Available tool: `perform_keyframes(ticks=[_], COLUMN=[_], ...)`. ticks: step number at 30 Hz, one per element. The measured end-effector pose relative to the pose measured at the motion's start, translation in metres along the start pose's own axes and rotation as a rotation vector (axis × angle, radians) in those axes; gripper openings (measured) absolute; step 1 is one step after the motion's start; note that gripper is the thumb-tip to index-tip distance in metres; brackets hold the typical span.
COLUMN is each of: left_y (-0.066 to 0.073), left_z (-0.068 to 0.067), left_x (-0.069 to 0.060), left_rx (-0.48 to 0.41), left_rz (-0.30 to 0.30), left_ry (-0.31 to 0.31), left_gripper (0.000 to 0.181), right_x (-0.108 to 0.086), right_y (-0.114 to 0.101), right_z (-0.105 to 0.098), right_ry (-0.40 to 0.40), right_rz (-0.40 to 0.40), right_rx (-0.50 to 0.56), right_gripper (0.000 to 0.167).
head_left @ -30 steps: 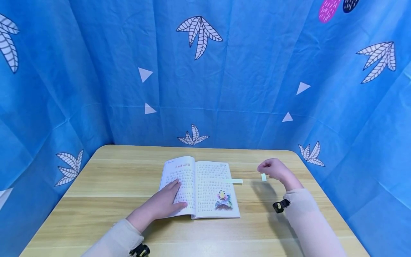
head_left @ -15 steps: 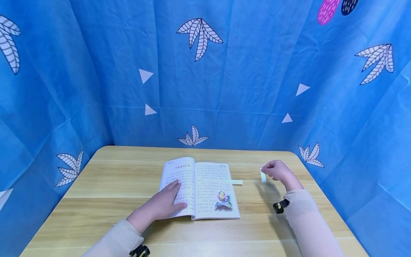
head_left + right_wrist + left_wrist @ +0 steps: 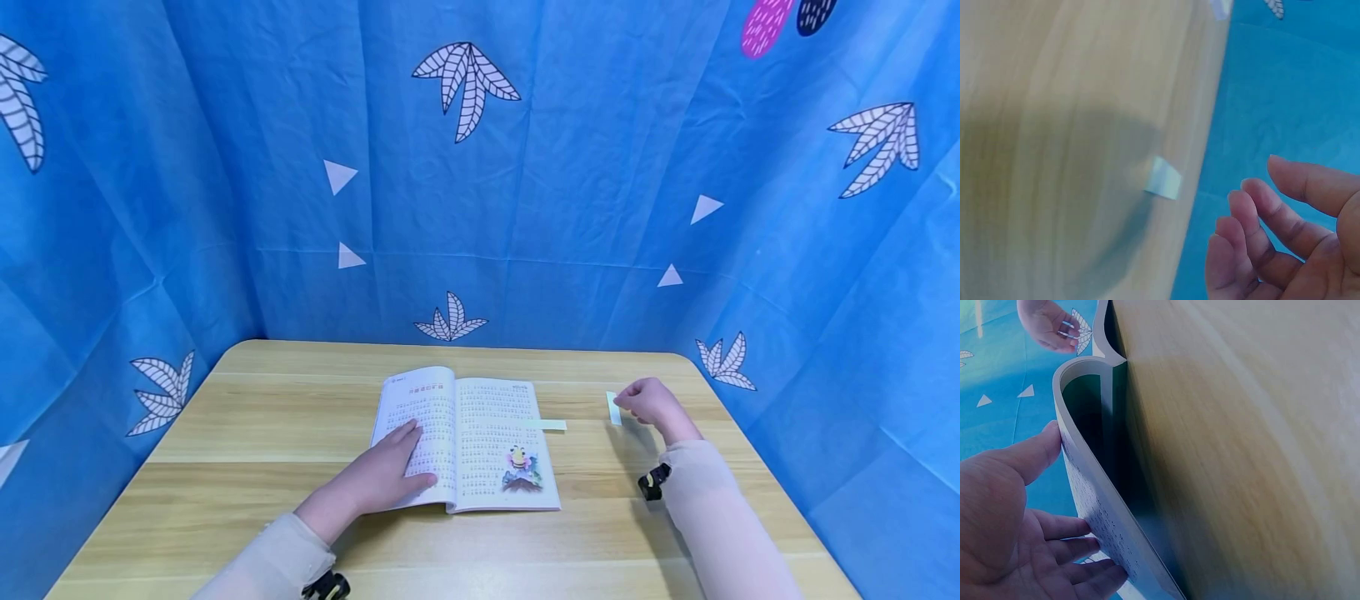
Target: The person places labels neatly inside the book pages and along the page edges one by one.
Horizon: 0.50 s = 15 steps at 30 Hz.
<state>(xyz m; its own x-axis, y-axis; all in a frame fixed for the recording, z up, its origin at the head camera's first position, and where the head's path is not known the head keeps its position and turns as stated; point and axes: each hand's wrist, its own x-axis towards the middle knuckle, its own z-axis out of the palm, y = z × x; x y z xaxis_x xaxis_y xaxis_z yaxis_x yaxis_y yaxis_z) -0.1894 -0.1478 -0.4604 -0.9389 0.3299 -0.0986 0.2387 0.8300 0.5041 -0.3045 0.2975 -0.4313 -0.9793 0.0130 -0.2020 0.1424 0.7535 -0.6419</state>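
An open book (image 3: 495,400) with printed pages lies on the table. The left hand (image 3: 378,471) rests on its left page, fingers extended; in the left wrist view the fingertips (image 3: 1110,578) touch the curved pages. A pale green paper strip (image 3: 551,425) lies on the right page and sticks out past its edge. Farther right, a second pale strip (image 3: 613,408) is on the tabletop. The right hand (image 3: 652,404) is just beside it. In the right wrist view, thumb and fingers of the right hand (image 3: 1285,237) are loosely bent and apart, holding nothing, while the strip (image 3: 1164,179) lies on the wood.
The light wooden table (image 3: 292,400) has rounded far corners. A blue curtain (image 3: 525,208) with white leaf prints hangs behind it and along both sides. Black wrist cameras are strapped at the sleeves, such as the right one (image 3: 654,482).
The right hand has come down and shifted slightly right, baring the far end of the strip it was covering. The left hand and book have stayed put.
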Motion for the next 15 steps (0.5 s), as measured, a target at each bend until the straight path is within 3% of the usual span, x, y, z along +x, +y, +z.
perform_keyframes(ticks=[15], left_y=[-0.001], left_z=[0.000], left_x=[0.001], left_rx=[-0.002], left_rz=[-0.003], left_ry=[0.000], left_gripper=[0.085], right_x=[0.018], right_y=[0.019], right_z=[0.010], right_ry=[-0.025], right_rz=[0.061], right_rx=[-0.062], right_gripper=[0.017])
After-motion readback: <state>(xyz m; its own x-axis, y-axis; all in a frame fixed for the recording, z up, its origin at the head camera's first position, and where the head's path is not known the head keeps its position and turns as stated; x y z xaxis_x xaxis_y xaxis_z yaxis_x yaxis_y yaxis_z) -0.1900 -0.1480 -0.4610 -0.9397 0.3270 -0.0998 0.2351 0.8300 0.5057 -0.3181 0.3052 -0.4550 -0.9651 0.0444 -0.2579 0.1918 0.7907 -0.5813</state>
